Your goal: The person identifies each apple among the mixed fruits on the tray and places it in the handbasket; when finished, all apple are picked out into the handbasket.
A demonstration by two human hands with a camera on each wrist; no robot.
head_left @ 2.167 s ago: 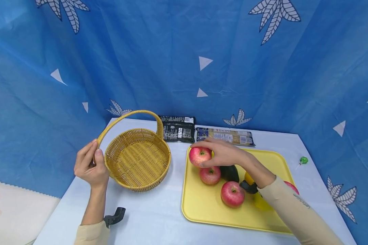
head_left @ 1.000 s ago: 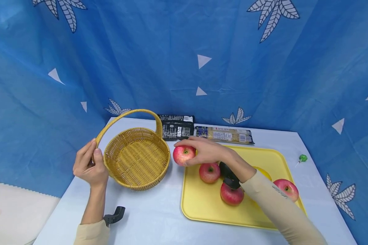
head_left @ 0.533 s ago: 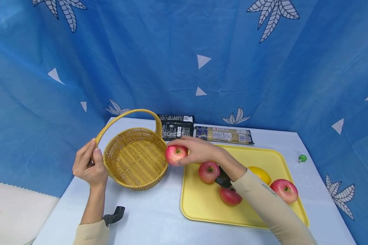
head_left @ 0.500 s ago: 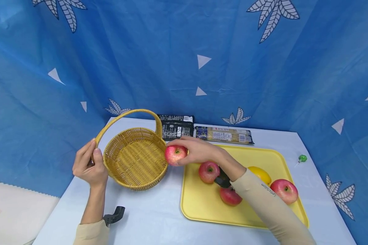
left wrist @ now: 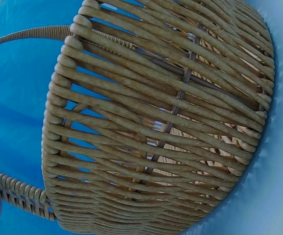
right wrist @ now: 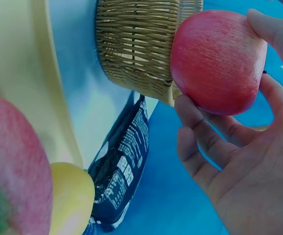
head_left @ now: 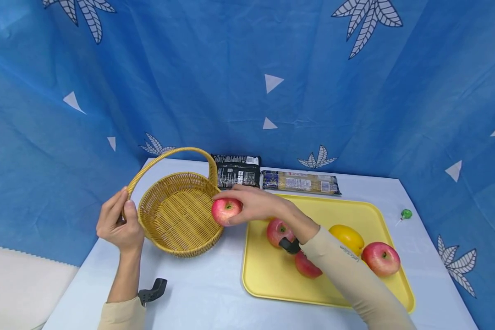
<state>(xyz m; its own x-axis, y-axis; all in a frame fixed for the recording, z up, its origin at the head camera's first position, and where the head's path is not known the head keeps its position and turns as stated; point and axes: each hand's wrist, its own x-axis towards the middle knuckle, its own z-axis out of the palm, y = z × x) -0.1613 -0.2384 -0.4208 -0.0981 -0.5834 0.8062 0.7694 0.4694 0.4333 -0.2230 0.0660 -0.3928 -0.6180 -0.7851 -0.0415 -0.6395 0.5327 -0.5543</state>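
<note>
My left hand [head_left: 121,222] pinches the handle of a yellow wicker basket [head_left: 183,250] at its left side. The basket stands on the table, and its inside shows nothing but the woven bottom. In the left wrist view the basket's woven wall [left wrist: 156,122] fills most of the frame. Between thumb and fingers my right hand [head_left: 255,204] grips a red apple [head_left: 226,211] at the basket's right rim. The right wrist view shows this held apple [right wrist: 217,61] in front of the basket wall [right wrist: 134,44]; whether they touch I cannot tell.
A yellow tray [head_left: 272,288] on the right holds more apples [head_left: 381,259] and a yellow lemon-like fruit [head_left: 346,238], partly behind my right arm. Behind lie a black package [head_left: 237,174] and a long pasta-like packet [head_left: 301,182]. A green lollipop [head_left: 406,214] lies at far right.
My right hand has carried the apple leftward from above the tray to the basket's right rim. The left hand stays on the handle, and the basket has hardly moved.
</note>
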